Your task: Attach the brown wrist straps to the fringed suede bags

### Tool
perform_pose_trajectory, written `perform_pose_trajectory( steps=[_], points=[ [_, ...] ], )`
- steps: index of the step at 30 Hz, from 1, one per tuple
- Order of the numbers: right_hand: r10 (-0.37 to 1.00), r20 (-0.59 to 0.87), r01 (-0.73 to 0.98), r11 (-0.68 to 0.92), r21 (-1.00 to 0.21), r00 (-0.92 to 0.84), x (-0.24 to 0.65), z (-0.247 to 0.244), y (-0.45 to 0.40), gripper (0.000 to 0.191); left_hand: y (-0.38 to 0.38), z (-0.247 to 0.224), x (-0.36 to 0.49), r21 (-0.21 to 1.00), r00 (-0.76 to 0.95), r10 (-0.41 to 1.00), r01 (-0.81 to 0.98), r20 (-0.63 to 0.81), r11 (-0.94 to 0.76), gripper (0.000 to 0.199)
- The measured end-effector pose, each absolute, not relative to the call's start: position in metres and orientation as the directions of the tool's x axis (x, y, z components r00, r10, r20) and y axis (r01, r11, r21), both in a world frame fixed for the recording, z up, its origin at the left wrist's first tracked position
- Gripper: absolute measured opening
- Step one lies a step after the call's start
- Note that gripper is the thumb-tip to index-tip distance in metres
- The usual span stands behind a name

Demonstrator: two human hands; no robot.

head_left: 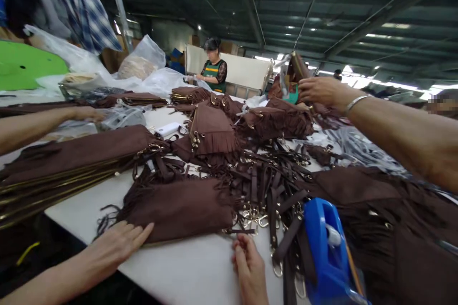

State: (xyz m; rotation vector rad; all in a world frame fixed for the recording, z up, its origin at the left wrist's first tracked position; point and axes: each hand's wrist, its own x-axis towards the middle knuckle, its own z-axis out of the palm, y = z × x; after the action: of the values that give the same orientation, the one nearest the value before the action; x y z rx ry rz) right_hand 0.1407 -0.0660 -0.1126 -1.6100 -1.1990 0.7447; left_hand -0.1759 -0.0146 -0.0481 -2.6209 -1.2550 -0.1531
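Observation:
A dark brown fringed pouch (186, 205) lies flat on the white table in front of me, its zip edge facing me. My left hand (119, 243) rests on the pouch's near left corner with its fingers stretched out. By the near right corner, beside a small zip pull tab (239, 231), my right hand (249, 264) has its fingers curled together; what they hold, if anything, is hidden. Brown straps with metal clasps (265, 190) lie in a heap just beyond and right of the pouch.
A blue tape dispenser (327, 248) stands at right. Stacked zipped pouches (78, 152) lie left, more fringed pouches (214, 128) behind. Other people's arms reach in: a hand (88, 113) at left, a braceleted hand (322, 90) at right. A person (214, 69) works farther back.

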Motion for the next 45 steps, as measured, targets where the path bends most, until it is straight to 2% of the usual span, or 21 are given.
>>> perform_pose_trajectory(
  steps=[3, 6, 8, 10, 12, 13, 15, 18, 21, 23, 25, 28, 30, 32, 34, 36, 38, 40, 42, 43, 45],
  points=[
    [0.939, 0.095, 0.379, -0.039, -0.925, 0.329, 0.141, -0.116, -0.059, 0.030, -0.032, -0.076, -0.162, -0.178, 0.544, 0.789, 0.839, 0.286, -0.514, 0.060],
    [0.922, 0.222, 0.527, 0.023, -0.850, 0.318, 0.134, -0.116, -0.048, 0.031, -0.032, -0.075, -0.116, -0.023, 0.531, 0.781, 0.831, 0.328, -0.555, 0.055],
    [0.905, 0.320, 0.732, 0.014, -0.682, 0.281, 0.128, -0.115, -0.043, 0.031, -0.027, -0.071, -0.077, 0.066, 0.564, 0.755, 0.785, 0.335, -0.616, 0.048],
    [0.906, 0.358, 0.888, -0.042, -0.458, 0.227, 0.122, -0.114, -0.042, 0.028, -0.020, -0.074, -0.043, 0.085, 0.553, 0.751, 0.782, 0.360, -0.617, 0.041],
    [0.912, 0.375, 0.953, -0.050, -0.298, 0.165, 0.116, -0.115, -0.046, 0.027, -0.014, -0.082, -0.021, 0.071, 0.521, 0.747, 0.799, 0.413, -0.597, 0.038],
    [0.912, 0.389, 0.965, -0.024, -0.262, 0.129, 0.114, -0.115, -0.050, 0.026, -0.012, -0.086, -0.015, 0.063, 0.509, 0.738, 0.803, 0.443, -0.592, 0.038],
    [0.910, 0.407, 0.959, 0.041, -0.280, 0.079, 0.108, -0.116, -0.059, 0.023, -0.010, -0.095, -0.009, 0.041, 0.507, 0.711, 0.800, 0.487, -0.599, 0.039],
    [0.930, 0.365, 0.864, 0.158, -0.478, 0.032, 0.104, -0.113, -0.071, 0.018, -0.011, -0.100, -0.012, -0.028, 0.564, 0.644, 0.763, 0.517, -0.646, 0.036],
    [0.944, 0.329, 0.747, 0.194, -0.636, 0.035, 0.119, -0.102, -0.074, 0.027, -0.016, -0.097, -0.023, -0.060, 0.647, 0.570, 0.686, 0.507, -0.725, 0.028],
    [0.918, 0.364, 0.783, 0.107, -0.612, 0.159, 0.140, -0.092, -0.068, 0.028, -0.020, -0.096, -0.032, -0.028, 0.677, 0.536, 0.633, 0.504, -0.773, 0.026],
    [0.863, 0.401, 0.864, -0.076, -0.498, 0.307, 0.163, -0.081, -0.058, 0.022, -0.023, -0.096, -0.040, 0.008, 0.681, 0.512, 0.597, 0.524, -0.802, 0.026],
    [0.835, 0.284, 0.853, -0.352, -0.385, 0.472, 0.187, -0.069, -0.038, 0.024, -0.024, -0.098, -0.045, 0.044, 0.655, 0.515, 0.594, 0.553, -0.803, 0.026],
    [0.836, 0.180, 0.809, -0.412, -0.420, 0.519, 0.196, -0.066, -0.024, 0.019, -0.024, -0.098, -0.045, 0.090, 0.630, 0.552, 0.611, 0.546, -0.786, 0.026],
    [0.838, 0.139, 0.768, -0.401, -0.499, 0.528, 0.203, -0.065, -0.015, 0.011, -0.024, -0.095, -0.046, 0.190, 0.619, 0.632, 0.628, 0.466, -0.754, 0.029],
    [0.847, 0.110, 0.716, -0.362, -0.597, 0.520, 0.209, -0.063, -0.013, 0.009, -0.025, -0.088, -0.049, 0.334, 0.620, 0.732, 0.652, 0.282, -0.681, 0.034],
    [0.866, 0.089, 0.645, -0.293, -0.706, 0.491, 0.212, -0.059, -0.017, 0.018, -0.027, -0.081, -0.054, 0.464, 0.593, 0.797, 0.679, 0.111, -0.569, 0.046],
    [0.881, 0.048, 0.403, -0.166, -0.900, 0.470, 0.209, -0.052, -0.027, 0.029, -0.032, -0.075, -0.058, 0.561, 0.530, 0.840, 0.663, 0.115, -0.496, 0.059],
    [0.886, -0.056, -0.033, -0.046, -0.998, 0.460, 0.198, -0.045, -0.038, 0.037, -0.038, -0.071, -0.056, 0.645, 0.436, 0.858, 0.579, 0.272, -0.498, 0.058],
    [0.892, -0.186, -0.399, -0.007, -0.917, 0.412, 0.182, -0.040, -0.049, 0.041, -0.047, -0.067, -0.046, 0.721, 0.335, 0.859, 0.471, 0.388, -0.509, 0.046],
    [0.895, -0.238, -0.484, -0.028, -0.875, 0.378, 0.174, -0.038, -0.053, 0.041, -0.050, -0.065, -0.039, 0.768, 0.300, 0.871, 0.418, 0.388, -0.486, 0.041],
    [0.904, -0.300, -0.571, -0.079, -0.817, 0.305, 0.158, -0.038, -0.060, 0.039, -0.057, -0.062, -0.024, 0.881, 0.269, 0.921, 0.308, 0.282, -0.359, 0.042]
  ],
)
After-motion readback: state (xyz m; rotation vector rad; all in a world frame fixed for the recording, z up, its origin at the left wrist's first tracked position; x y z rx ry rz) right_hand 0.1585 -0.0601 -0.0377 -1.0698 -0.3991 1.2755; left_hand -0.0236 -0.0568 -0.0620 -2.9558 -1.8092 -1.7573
